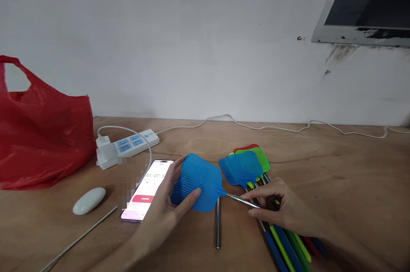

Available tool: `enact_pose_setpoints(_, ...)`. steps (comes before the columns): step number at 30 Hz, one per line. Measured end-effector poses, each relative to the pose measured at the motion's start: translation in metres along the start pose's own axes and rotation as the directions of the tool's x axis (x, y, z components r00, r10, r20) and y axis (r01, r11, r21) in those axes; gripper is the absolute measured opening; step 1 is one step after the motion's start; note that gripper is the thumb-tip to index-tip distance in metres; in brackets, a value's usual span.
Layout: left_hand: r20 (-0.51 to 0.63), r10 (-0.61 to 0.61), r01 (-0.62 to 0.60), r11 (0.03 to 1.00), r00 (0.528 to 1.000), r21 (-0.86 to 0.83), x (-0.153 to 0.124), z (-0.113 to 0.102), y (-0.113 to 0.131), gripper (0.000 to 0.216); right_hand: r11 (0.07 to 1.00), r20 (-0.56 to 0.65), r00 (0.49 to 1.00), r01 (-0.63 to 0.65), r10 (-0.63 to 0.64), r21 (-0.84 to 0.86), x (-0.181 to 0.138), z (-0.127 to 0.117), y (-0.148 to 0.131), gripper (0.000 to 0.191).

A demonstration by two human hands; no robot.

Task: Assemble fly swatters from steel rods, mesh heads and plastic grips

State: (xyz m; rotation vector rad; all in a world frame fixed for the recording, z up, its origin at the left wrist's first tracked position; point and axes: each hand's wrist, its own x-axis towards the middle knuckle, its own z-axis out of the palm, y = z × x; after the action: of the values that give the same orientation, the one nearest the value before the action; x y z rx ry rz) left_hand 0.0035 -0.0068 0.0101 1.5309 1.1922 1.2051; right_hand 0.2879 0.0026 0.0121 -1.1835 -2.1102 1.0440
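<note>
My left hand (166, 212) grips a blue mesh fly swatter head (197, 181), thumb on its top face, fingers round its left edge. A thin metal rod (238, 199) runs from the head's neck to my right hand (278, 209), which pinches the rod between thumb and fingers. Under my right hand lies a pile of finished fly swatters (248, 165) with blue, green and red heads and coloured handles (288, 246). A loose metal tube (218, 223) lies on the wooden table (336, 169) between my hands.
A phone (145, 197) showing a timer lies left of the blue head. A white power strip (126, 146) with its cable, a white oval object (89, 200), a long thin rod (77, 240) and a red plastic bag (38, 135) are at the left. A white wall stands behind.
</note>
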Motion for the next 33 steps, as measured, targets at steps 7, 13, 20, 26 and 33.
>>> enact_pose_setpoints(7,-0.121,-0.159,0.119,0.950,0.980,-0.288,0.008,-0.003,0.001,0.050,0.943,-0.059,0.985,-0.140,0.165,0.301,0.005,0.007,0.001,0.040)
enact_pose_setpoints(13,0.063,-0.139,0.150,0.963,0.988,-0.224,0.008,0.000,-0.006,0.040,0.830,-0.102,0.957,-0.180,0.272,0.528,0.011,0.011,-0.002,0.051)
enact_pose_setpoints(20,0.241,-0.128,0.158,0.981,0.962,-0.114,0.007,0.002,-0.007,0.035,0.639,-0.123,0.888,-0.215,0.442,0.739,0.008,0.009,-0.013,0.051)
enact_pose_setpoints(26,0.333,-0.156,0.186,0.981,0.930,-0.061,0.002,0.004,-0.011,0.035,0.536,-0.085,0.890,-0.191,0.447,0.822,0.009,0.010,-0.012,0.038)
enact_pose_setpoints(33,0.456,-0.171,0.168,0.985,0.873,0.048,-0.007,0.009,0.005,0.041,0.416,-0.153,0.911,-0.023,0.384,0.909,0.008,0.015,-0.009,0.029)
